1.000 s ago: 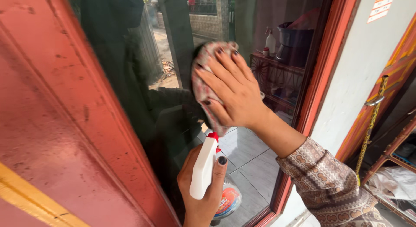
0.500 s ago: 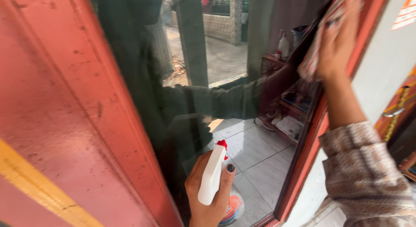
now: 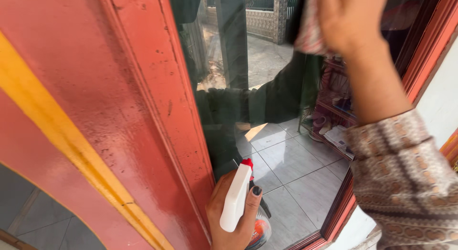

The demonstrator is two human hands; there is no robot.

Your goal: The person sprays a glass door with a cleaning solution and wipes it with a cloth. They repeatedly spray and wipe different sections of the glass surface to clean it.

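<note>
My right hand (image 3: 350,18) is raised to the top of the dark window glass (image 3: 281,154) and presses a patterned reddish cloth (image 3: 309,28) flat against it. A patterned long sleeve (image 3: 405,169) covers that forearm. Low down, my left hand (image 3: 234,216) grips a spray bottle (image 3: 237,197) with a white head, a red nozzle tip and an orange-labelled body, held close to the glass near the red frame (image 3: 186,116).
A wide red door panel with a yellow stripe (image 3: 62,130) fills the left. The glass reflects a tiled floor, a shelf and a street. The red right frame (image 3: 429,44) meets a white wall (image 3: 443,102).
My right hand has swept the cloth from the middle of the pane up and right, then back left along the top. The bottle hand has stayed put; the view has shifted right.
</note>
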